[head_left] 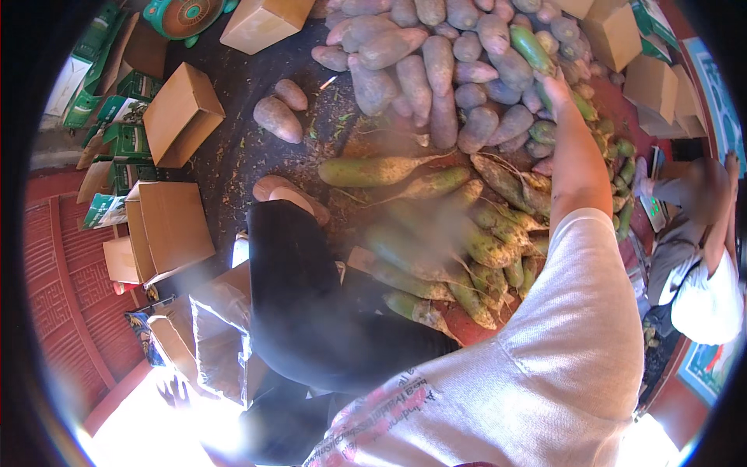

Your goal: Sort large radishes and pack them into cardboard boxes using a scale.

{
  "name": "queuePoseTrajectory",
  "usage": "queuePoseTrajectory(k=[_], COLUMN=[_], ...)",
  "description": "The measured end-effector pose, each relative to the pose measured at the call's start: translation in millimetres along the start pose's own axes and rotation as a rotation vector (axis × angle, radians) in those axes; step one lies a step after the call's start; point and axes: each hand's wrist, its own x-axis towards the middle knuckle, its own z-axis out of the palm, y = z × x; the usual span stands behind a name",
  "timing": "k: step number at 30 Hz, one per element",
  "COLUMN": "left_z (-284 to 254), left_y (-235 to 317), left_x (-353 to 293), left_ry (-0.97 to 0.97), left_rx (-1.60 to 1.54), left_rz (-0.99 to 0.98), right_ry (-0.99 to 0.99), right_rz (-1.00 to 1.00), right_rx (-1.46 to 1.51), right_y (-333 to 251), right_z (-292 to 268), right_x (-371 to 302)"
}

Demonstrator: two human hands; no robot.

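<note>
My right arm stretches out to the far right part of the pile. My right hand (552,86) closes round the near end of a smooth green radish (531,48). Purplish, sweet-potato-like roots (436,66) are heaped to its left and beyond it. More green radishes (381,170), long and with thin root tails, lie on the floor between my knee and the outstretched arm. Some of them look soiled with earth. A blurry smudge hides part of that group. My left hand is out of view.
Open cardboard boxes (183,117) and green-and-white cartons (128,140) line the left side, with a green fan (185,14) behind. Two loose purplish roots (278,119) lie on the dark floor. At right a person (704,300) sits beside a scale (652,206); boxes (654,89) stand farther back.
</note>
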Motion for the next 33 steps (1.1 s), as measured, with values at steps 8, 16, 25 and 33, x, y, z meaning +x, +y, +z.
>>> queuePoseTrajectory(k=[8,16,25,33], left_z=[-34,-78,168,399], left_y=[3,-15,66,39], left_x=[23,56,236,240], left_ry=[0.37,0.679,0.241,-0.434], left_rx=[0.235,0.367,0.426,-0.148], left_rz=[-0.071,-0.119,0.032,-0.197], right_ry=[-0.013,0.127,-0.663,-1.271], right_rz=[0.144,0.124,0.454,0.664], right_rx=[-0.08,0.068,1.055,1.074], right_y=[-23,-9,-49,-71], right_z=[34,0,-38,-75], right_x=[14,22,-229,-424])
